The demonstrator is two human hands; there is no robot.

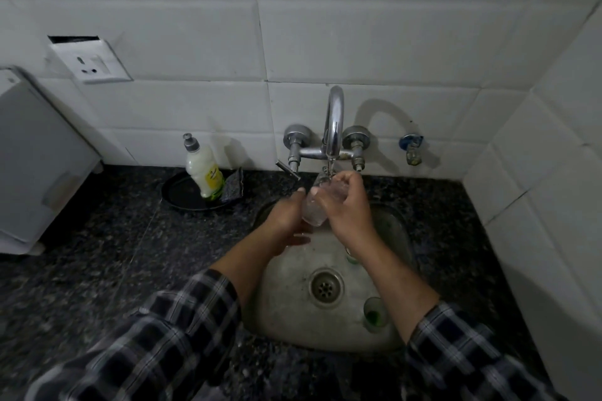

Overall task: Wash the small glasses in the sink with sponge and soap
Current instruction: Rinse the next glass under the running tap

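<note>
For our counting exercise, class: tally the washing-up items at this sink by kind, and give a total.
Small glasses: 3, one held under the tap, one with green inside, one partly hidden by the right forearm
Soap bottle: 1
Sponge: 1
Black dish: 1
Total: 6
</note>
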